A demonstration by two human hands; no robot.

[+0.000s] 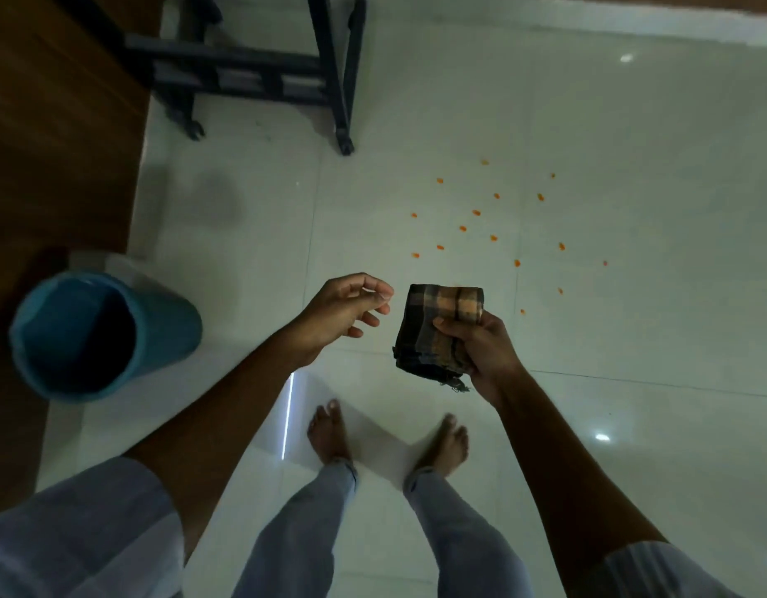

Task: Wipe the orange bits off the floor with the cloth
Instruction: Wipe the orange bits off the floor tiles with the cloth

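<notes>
Several small orange bits (pixel 476 212) lie scattered on the pale tiled floor (pixel 632 330), ahead and to the right of my feet. My right hand (pixel 481 351) grips a folded brown and tan checked cloth (pixel 433 325) at about waist height, above the floor and short of the bits. Just left of the cloth, my left hand (pixel 351 306) is held with fingers loosely curled and apart, holding nothing and not touching the cloth.
A blue bucket (pixel 101 334) stands on the floor at the left, beside a wooden panel (pixel 58 123). Dark furniture legs (pixel 343 101) stand at the back, just beyond the orange bits. My bare feet (pixel 330 433) are below the hands.
</notes>
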